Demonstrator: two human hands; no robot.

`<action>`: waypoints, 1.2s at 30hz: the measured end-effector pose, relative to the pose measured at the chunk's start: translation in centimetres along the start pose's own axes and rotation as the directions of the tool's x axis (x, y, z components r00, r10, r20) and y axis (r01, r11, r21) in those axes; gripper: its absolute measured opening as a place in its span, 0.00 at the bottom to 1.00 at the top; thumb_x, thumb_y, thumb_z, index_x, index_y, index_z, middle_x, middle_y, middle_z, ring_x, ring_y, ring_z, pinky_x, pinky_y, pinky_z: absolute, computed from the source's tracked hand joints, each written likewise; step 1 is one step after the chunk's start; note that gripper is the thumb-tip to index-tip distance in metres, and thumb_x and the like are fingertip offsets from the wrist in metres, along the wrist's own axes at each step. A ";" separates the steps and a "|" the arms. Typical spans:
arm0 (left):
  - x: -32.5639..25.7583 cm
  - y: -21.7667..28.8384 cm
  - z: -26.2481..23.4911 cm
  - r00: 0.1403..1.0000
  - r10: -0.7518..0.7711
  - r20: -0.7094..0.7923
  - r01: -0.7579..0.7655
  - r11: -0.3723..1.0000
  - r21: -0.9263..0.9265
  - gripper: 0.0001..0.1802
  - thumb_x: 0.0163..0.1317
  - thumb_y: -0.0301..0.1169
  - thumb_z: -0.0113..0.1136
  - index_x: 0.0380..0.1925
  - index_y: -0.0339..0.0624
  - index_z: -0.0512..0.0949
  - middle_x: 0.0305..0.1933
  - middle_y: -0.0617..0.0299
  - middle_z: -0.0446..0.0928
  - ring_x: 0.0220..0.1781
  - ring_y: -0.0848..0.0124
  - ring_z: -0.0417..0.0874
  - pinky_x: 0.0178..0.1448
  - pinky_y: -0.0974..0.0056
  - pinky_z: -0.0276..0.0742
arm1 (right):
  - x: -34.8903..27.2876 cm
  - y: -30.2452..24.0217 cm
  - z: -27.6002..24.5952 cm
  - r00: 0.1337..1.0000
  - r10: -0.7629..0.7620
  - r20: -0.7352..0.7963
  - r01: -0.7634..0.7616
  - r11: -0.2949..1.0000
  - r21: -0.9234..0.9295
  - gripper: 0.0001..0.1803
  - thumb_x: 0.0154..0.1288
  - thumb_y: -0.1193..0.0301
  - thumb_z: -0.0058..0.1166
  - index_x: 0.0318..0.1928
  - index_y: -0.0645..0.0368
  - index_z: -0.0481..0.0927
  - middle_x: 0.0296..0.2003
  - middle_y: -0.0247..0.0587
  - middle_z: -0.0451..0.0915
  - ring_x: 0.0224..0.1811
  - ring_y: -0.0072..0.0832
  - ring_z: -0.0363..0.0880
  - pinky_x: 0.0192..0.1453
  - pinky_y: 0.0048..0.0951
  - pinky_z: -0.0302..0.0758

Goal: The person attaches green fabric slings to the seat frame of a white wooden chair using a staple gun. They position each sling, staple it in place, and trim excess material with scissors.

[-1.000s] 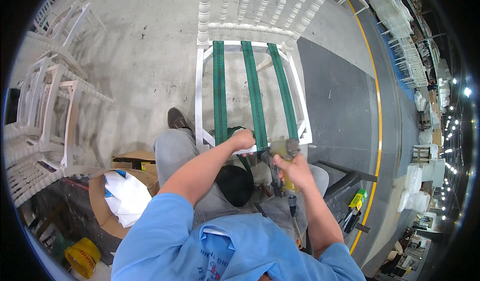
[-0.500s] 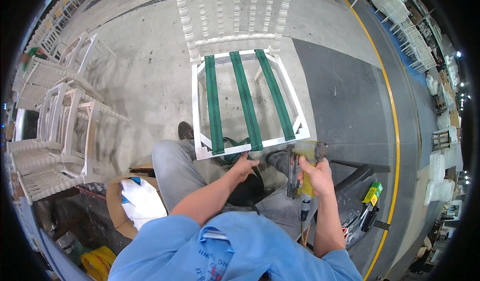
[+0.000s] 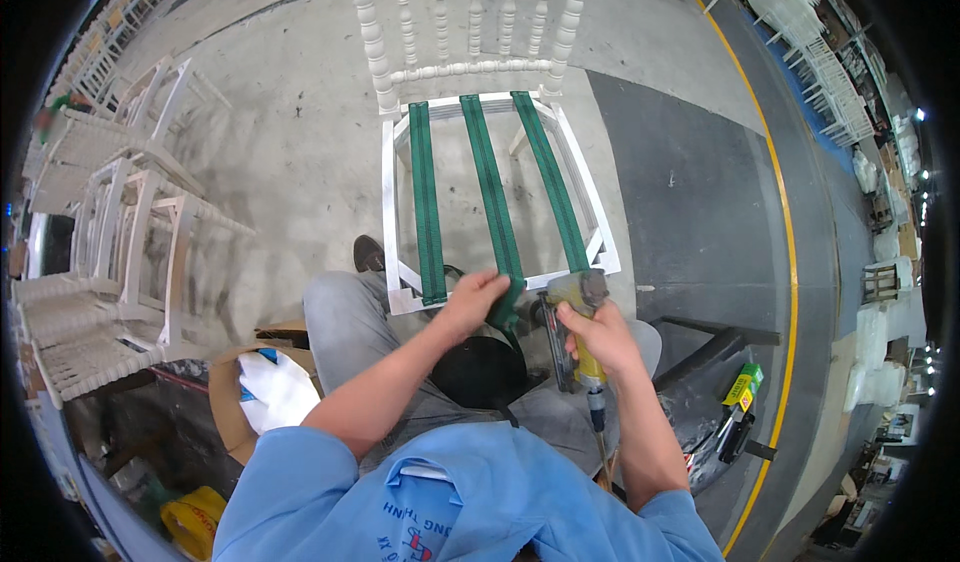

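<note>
We see the white chair frame (image 3: 389,202) ahead of us, three green straps running from its far rail to its near one. Our left hand (image 3: 474,304) pinches the middle strap (image 3: 487,187) at the near rail. Our right hand (image 3: 602,336) is wrapped around a yellow air tool (image 3: 577,291), its head just beside the right strap's near end (image 3: 576,254).

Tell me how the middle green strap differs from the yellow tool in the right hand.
Colour: the middle strap is green; the tool is yellow with dark and grey parts.
Shape: the strap is a long, flat band; the tool is bulky.
Support: the strap spans the white seat frame; the tool is gripped by the right hand.
Shared: both have a hand close by.
</note>
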State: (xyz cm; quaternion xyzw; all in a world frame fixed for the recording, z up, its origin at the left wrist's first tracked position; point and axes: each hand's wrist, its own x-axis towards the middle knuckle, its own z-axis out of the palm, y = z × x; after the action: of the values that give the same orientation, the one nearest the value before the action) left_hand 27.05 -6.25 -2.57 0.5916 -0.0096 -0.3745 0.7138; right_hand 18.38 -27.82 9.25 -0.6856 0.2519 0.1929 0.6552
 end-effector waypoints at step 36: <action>2.3 0.0 -3.8 1.000 0.021 0.010 -0.023 0.842 0.539 0.25 0.73 0.45 0.50 0.57 0.37 0.79 0.52 0.42 0.84 0.59 0.48 0.83 0.65 0.47 0.76 | -1.5 -3.0 -0.8 0.941 0.022 -0.336 -0.026 1.000 -0.006 0.17 0.72 0.61 0.65 0.52 0.61 0.82 0.36 0.34 0.84 0.27 0.23 0.81 0.28 0.28 0.77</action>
State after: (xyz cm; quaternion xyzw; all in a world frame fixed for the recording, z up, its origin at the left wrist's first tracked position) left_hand 30.47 -4.28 -4.68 0.7676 -0.1223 -0.3496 0.5231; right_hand 18.90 -28.47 12.59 -0.7089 0.3673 0.0823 0.5965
